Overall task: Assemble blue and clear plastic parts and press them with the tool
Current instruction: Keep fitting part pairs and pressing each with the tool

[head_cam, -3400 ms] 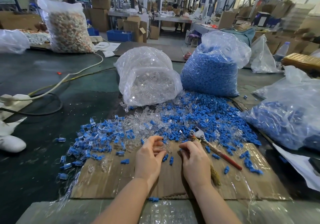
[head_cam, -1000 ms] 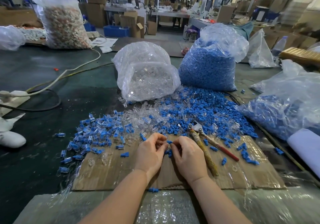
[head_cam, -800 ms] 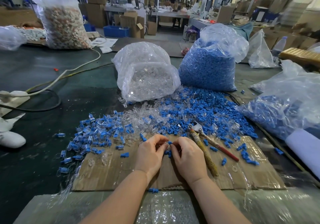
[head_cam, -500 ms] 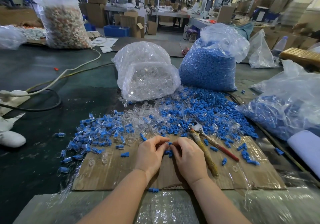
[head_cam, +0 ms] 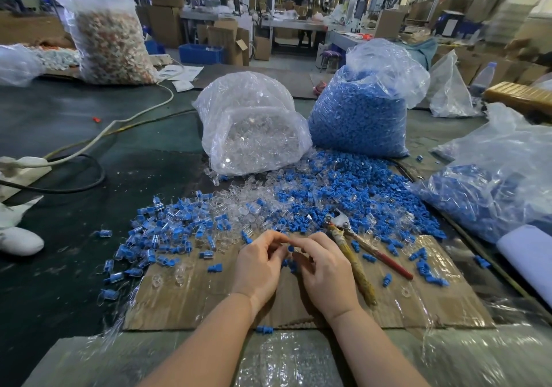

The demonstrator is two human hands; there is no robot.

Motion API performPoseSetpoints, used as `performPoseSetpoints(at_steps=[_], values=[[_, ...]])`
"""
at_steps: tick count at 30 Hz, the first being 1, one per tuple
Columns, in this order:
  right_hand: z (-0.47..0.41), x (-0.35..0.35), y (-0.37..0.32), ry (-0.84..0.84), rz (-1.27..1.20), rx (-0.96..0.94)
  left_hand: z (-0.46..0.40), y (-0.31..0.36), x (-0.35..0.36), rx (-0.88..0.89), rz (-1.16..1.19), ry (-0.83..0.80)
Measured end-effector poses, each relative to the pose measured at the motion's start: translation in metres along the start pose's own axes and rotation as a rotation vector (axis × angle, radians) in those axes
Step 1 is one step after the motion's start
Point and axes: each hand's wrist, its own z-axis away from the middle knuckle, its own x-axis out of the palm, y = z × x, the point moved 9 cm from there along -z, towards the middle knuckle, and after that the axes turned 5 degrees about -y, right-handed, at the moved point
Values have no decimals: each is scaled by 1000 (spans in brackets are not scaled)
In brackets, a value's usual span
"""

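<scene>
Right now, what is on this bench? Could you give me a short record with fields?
left hand: pinches a small part together with the right hand
right hand: pinches a blue part
tool: pliers lying unheld on the cardboard, right of the hands
loose parts: blue and clear, heaped beyond the hands
clear-parts bag: behind the heap
blue-parts bag: beside it
</scene>
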Motion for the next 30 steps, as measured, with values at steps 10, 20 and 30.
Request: performPoseSetpoints(at_steps=[10, 20, 30], values=[[0, -2, -3, 35, 14, -22, 0, 3, -2, 15, 10, 21], [6, -26, 16, 185, 281, 189, -2, -3, -4, -71, 63, 30], [26, -25, 94, -322, 613, 821, -5, -6, -9, -136, 155, 61]])
